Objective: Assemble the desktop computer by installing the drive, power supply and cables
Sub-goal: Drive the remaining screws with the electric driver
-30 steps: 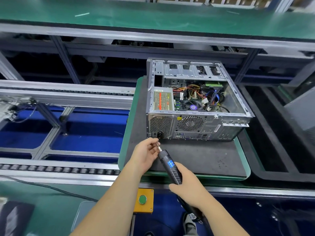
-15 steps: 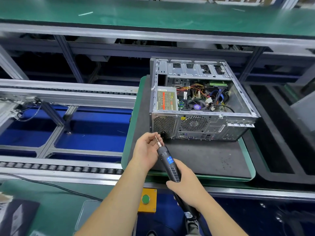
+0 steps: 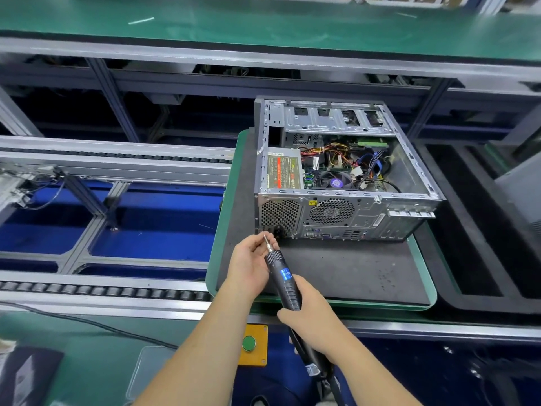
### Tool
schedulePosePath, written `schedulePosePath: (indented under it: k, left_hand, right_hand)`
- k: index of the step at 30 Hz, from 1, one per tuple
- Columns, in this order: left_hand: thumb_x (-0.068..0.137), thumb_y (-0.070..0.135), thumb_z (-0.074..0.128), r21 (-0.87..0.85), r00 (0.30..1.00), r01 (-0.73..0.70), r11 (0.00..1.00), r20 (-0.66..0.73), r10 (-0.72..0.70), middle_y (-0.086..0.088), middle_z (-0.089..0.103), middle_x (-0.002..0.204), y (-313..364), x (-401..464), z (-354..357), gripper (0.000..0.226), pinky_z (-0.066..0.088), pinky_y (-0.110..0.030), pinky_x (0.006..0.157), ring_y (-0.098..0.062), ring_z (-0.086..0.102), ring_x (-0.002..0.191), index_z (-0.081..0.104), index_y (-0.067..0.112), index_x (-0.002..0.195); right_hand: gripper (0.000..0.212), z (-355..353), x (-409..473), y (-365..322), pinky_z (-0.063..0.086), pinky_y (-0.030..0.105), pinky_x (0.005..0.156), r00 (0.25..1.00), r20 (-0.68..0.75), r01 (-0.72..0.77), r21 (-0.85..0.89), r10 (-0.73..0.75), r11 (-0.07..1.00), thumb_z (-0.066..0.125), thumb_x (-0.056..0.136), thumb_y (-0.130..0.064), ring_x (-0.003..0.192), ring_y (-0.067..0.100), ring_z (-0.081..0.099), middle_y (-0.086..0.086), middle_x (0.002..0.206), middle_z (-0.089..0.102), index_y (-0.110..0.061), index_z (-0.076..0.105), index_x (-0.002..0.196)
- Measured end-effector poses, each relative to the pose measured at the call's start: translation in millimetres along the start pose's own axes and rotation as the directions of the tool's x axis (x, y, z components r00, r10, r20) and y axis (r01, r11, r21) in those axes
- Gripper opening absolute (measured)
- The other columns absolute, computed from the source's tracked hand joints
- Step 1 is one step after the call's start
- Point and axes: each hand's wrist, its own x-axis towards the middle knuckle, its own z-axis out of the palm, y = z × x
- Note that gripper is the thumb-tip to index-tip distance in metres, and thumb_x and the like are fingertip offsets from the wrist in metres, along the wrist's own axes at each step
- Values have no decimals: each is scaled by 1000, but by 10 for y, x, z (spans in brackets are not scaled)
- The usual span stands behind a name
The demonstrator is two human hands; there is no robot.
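An open desktop case (image 3: 345,209) lies on its side on a black mat on a green pallet (image 3: 421,268), its rear panel facing me. Inside at the left sits the power supply (image 3: 282,171), with coloured cables (image 3: 339,155) and a CPU fan to its right. My right hand (image 3: 310,320) grips a black electric screwdriver (image 3: 282,278), tip pointing up toward the case's lower left rear corner. My left hand (image 3: 251,259) pinches the screwdriver's bit (image 3: 267,241) between its fingertips, just in front of the power socket.
A roller conveyor (image 3: 102,288) runs left of the pallet over blue flooring. A yellow box with a green button (image 3: 250,344) sits on the bench edge below my arms. A black cable (image 3: 87,323) crosses the green bench. Dark trays (image 3: 483,230) lie to the right.
Both hands and the screwdriver have moved slightly up and toward the case's rear lower left corner. The left fingers stay on the bit.
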Motion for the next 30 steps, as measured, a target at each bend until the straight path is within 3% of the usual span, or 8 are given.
schedulePosePath:
  k: [5,12,18,24,27,30]
  left_hand:
    - [94,7,58,-102,999,35,994,-11,-36,-9,66,83,-8,17,-65,13,53,-29,74,-18,61,72,61,0,105]
    - [95,9,59,-54,999,46,998,-24,-47,-8,66,80,-9,79,-94,10,52,-27,71,-17,59,68,62,1,100]
    - [91,7,60,-11,998,36,999,-47,-37,-8,66,77,-8,139,-124,10,54,-28,67,-17,60,65,62,1,100]
    - [91,7,60,46,997,42,998,-74,-39,-9,67,75,-3,207,-153,6,54,-29,66,-18,62,63,62,2,95]
    - [94,8,59,49,995,54,997,-88,-50,-9,67,73,0,239,-144,7,55,-29,66,-18,63,63,61,1,93]
    - [99,11,55,65,991,69,995,-115,-61,-10,66,73,11,263,-99,12,55,-28,66,-20,62,66,60,2,94]
  right_hand:
    - [54,57,3,-10,53,26,53,999,21,-30,56,29,998,62,76,-18,60,14,61,2,98,60,-50,47,117]
    - [60,48,35,23,55,26,58,998,21,-55,5,55,998,64,75,-21,70,15,63,0,102,60,-45,44,126]
    - [50,26,33,-6,57,27,58,997,27,-69,46,68,997,64,78,-16,68,15,61,2,99,60,-49,50,113]
    - [45,18,57,-43,54,31,50,991,73,-125,191,113,973,67,81,-11,56,20,59,19,101,59,-48,55,104]
    - [49,92,138,-21,53,28,58,991,48,-129,160,123,979,78,69,-28,66,15,63,3,96,64,-49,54,105]
    - [77,194,227,-2,57,27,66,993,35,-118,127,114,985,87,56,-41,85,11,66,-10,104,63,-52,46,120]
